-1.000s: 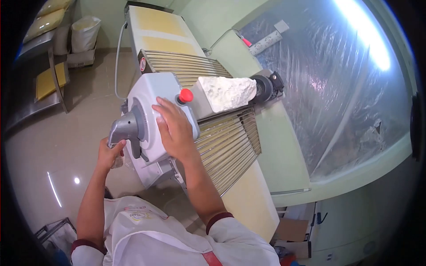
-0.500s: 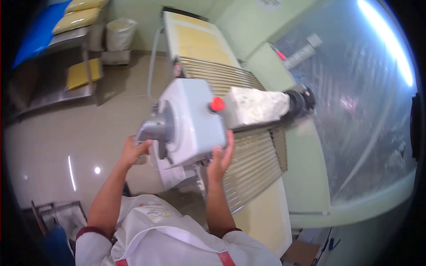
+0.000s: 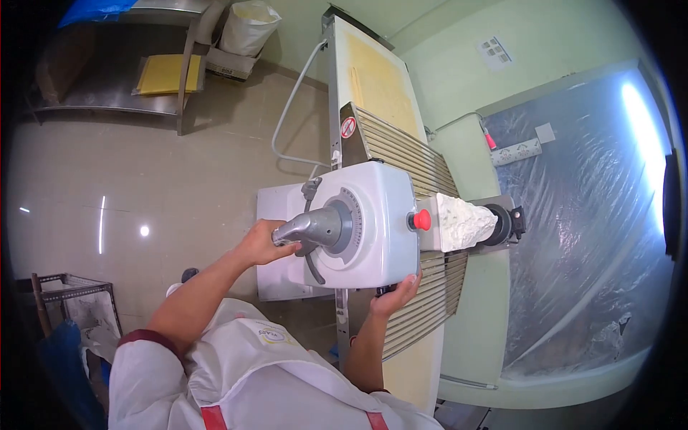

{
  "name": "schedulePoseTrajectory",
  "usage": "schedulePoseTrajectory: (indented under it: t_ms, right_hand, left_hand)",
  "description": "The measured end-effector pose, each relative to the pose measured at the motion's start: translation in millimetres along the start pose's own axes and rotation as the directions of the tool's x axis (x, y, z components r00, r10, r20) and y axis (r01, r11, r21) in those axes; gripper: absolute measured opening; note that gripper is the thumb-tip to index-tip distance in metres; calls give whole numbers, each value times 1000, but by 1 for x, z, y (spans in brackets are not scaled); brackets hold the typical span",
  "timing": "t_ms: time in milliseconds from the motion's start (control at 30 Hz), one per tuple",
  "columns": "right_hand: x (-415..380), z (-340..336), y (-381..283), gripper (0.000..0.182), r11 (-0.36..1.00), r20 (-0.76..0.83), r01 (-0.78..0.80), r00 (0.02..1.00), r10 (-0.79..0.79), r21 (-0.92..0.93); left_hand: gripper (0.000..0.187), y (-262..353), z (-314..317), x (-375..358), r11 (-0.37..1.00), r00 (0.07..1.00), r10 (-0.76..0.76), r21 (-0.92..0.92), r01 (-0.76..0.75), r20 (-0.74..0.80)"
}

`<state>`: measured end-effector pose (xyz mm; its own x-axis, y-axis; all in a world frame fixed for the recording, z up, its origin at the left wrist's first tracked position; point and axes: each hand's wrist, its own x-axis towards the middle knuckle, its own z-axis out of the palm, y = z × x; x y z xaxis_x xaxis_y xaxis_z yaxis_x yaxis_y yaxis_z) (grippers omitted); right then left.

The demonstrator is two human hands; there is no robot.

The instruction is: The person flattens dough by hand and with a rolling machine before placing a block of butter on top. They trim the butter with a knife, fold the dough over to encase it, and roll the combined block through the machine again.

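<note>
A dough sheeter with a white-and-grey housing [image 3: 390,186] stands in front of me. My left hand [image 3: 264,242] is closed around the end of its grey lever handle [image 3: 315,228], which sits on a round dial with scale marks [image 3: 350,251]. My right hand [image 3: 398,295] lies against the near right corner of the housing, beside a small black knob [image 3: 385,289]; part of its fingers is hidden. Just above that hand, a red push button [image 3: 421,219] sticks out from the housing. Beyond it, a white lumpy, floury-looking block [image 3: 466,223] rests on top of the machine.
Slatted metal guards [image 3: 401,140] cover the pale conveyor belt [image 3: 376,79], which runs away and towards me. On the left is a steel table [image 3: 115,106] with a yellow pack [image 3: 168,74] on its shelf. A white sack [image 3: 249,27] stands behind. Plastic sheeting [image 3: 573,215] covers the right-hand window.
My view has shifted, so the machine now appears farther right and lower. The left hand stays on the lever, which now points more levelly leftward in view. My right hand remains at the housing.
</note>
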<state>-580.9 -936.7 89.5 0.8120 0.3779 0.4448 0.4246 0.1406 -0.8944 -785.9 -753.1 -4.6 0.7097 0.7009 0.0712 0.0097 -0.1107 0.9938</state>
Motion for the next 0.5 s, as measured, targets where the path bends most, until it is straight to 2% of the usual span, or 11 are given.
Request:
schedulePoseTrajectory:
  t_ms: [167,267,333,400,467,500]
  right_hand:
    - [0,1,4,49,991,1,69,998,-70,-117]
    - [-4,18,-13,53,929,-33,228,968,-248,-292]
    - [-4,5,-13,56,744,185,430,900,-394,-511]
    - [-6,0,-32,57,438,447,593,802,-397,-675]
    - [-8,4,-42,59,442,450,538,843,-296,-717]
    - [-9,9,-44,60,445,444,505,863,-241,-740]
  left_hand:
    - [33,4,-5,0,1000,999,-19,6,19,45]
    - [34,6,-5,-1,998,998,32,-61,-29,46]
    - [34,6,-5,-1,994,994,-70,-80,77,79]
    - [33,6,-4,-2,981,984,-149,-107,159,98]
    - [30,5,-2,-1,966,974,-200,-143,214,105]
    - [32,3,-2,0,973,975,-201,-94,209,93]
